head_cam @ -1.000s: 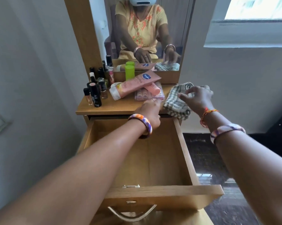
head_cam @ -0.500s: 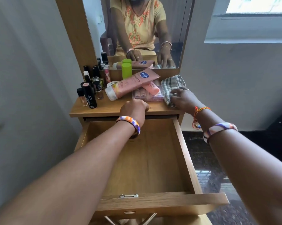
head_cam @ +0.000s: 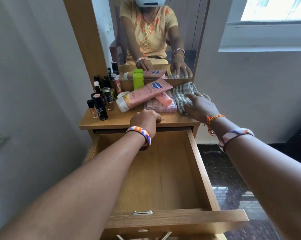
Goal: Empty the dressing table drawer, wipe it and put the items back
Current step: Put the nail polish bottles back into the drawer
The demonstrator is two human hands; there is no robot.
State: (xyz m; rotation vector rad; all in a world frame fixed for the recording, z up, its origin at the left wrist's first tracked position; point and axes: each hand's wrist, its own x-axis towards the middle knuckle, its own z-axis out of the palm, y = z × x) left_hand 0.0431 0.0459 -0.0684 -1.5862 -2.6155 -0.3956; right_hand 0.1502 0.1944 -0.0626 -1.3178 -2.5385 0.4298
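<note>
The wooden drawer (head_cam: pixel 163 179) is pulled fully out and holds nothing. On the dressing table top (head_cam: pixel 115 121) lie a pink lotion tube (head_cam: pixel 142 96), a smaller pink tube (head_cam: pixel 164 99) and a clear case (head_cam: pixel 156 107) under them. A folded checked cloth (head_cam: pixel 182 91) lies at the top's right end. My right hand (head_cam: pixel 200 106) rests flat on the cloth, fingers spread. My left hand (head_cam: pixel 144 121) sits on the top's front edge just before the clear case, fingers curled, holding nothing.
A green bottle (head_cam: pixel 138 81) stands by the mirror (head_cam: pixel 151 32). Several dark cosmetic bottles (head_cam: pixel 99 106) crowd the top's left end. A grey wall is close on the left, a dark stone floor (head_cam: pixel 232 179) on the right, and a window (head_cam: pixel 276 9) at upper right.
My right hand has laid the checked cloth down on the table's right end and flattened on it. My left hand drew back slightly toward the front edge.
</note>
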